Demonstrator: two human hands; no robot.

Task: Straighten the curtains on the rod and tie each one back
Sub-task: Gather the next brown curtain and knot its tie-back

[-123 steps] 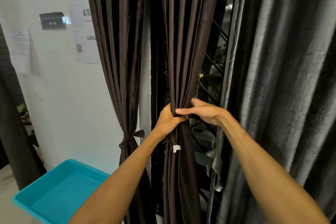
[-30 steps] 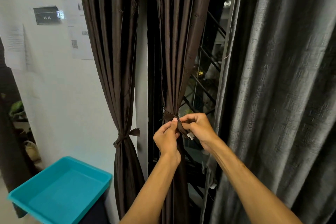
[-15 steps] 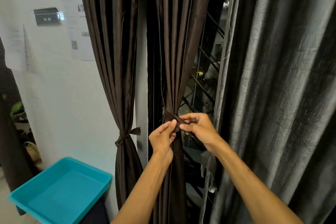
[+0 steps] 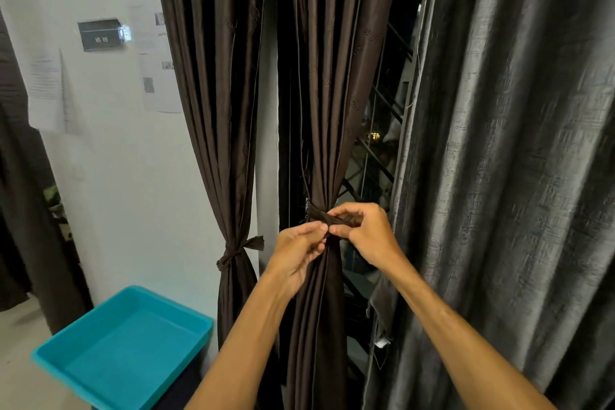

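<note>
At the window [image 4: 377, 156], left hand [image 4: 298, 251] and right hand [image 4: 367, 234] pinch tie [image 4: 320, 215].

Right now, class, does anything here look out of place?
The grey curtain on the right hangs loose with no tie, unlike the tied brown curtain at left; a ragged strip with a white tag dangles at its edge.

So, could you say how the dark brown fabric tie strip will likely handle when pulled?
Probably floppy: the dark brown fabric tie strip bends round the gathered brown curtain. Possibly slippery: the cloth looks glossy.
</note>
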